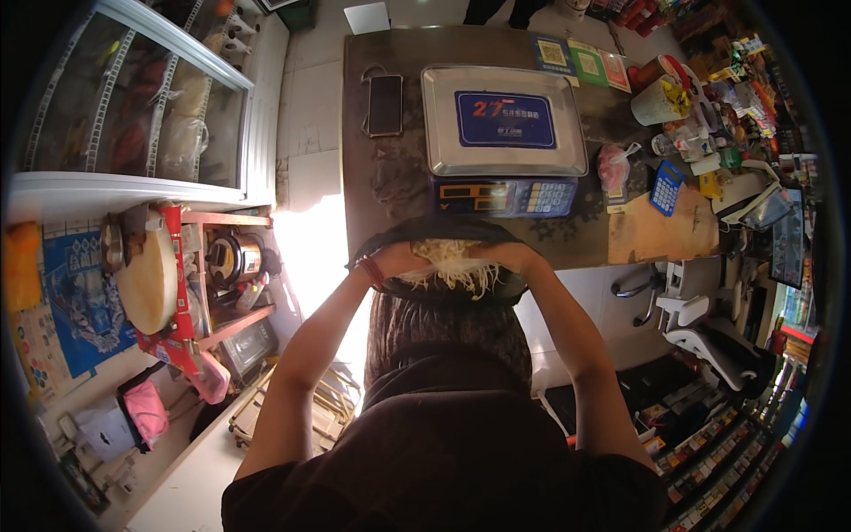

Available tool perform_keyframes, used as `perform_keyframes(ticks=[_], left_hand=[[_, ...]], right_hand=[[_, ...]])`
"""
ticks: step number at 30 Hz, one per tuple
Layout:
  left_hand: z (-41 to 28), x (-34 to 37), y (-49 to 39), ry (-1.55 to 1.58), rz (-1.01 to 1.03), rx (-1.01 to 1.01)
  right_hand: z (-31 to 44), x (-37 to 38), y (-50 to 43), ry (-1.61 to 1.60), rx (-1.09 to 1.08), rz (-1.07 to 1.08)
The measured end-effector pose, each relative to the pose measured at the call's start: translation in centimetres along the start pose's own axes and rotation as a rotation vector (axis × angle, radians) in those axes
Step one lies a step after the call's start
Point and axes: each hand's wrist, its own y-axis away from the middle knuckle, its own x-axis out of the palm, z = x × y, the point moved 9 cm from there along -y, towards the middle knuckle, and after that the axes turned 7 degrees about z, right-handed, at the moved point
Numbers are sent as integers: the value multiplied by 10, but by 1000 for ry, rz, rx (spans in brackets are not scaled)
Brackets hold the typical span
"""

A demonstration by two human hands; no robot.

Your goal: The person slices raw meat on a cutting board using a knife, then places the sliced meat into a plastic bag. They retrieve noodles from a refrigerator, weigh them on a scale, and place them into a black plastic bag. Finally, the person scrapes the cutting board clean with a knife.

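Observation:
A pale clump of bean sprouts is between my hands, just in front of my body at the counter's near edge. My left hand, with a dark red bracelet at the wrist, holds the clump from the left. From the other side my right hand grips it, the fingers partly hidden by sprouts. Something translucent, perhaps thin plastic, shows by my left fingers. Around and below both hands spreads a black bag or basin; its exact kind is hard to tell.
Beyond my hands, a digital weighing scale stands on the dark counter. A phone lies left of it. To the right are a bag of pinkish food, a blue calculator and cardboard. A glass-door refrigerator stands left.

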Motion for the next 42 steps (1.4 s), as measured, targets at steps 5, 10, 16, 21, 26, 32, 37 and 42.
perform_keyframes(ticks=[5,10,16,21,26,32,37,42], left_hand=[[-10,-9,9,946,153,-8],[54,-19,16,1651,-371,-23],[90,4,29,1193,-558,-39],[82,7,37,229,-498,-166],[42,-11,31,243,-581,-24],[-2,-37,39,561,-679,107],[-26,-44,46,651,-649,84],[-48,-33,52,848,-467,191]], right_hand=[[-4,-9,-29,-494,-65,178],[-20,-14,-35,-950,-221,85],[-56,-15,-38,-905,-330,-200],[-23,7,1,27,-459,-255],[9,-8,17,792,-435,-711],[53,-31,58,756,-560,-900],[47,-48,64,373,-561,-703],[47,-50,81,-292,-669,-258]])
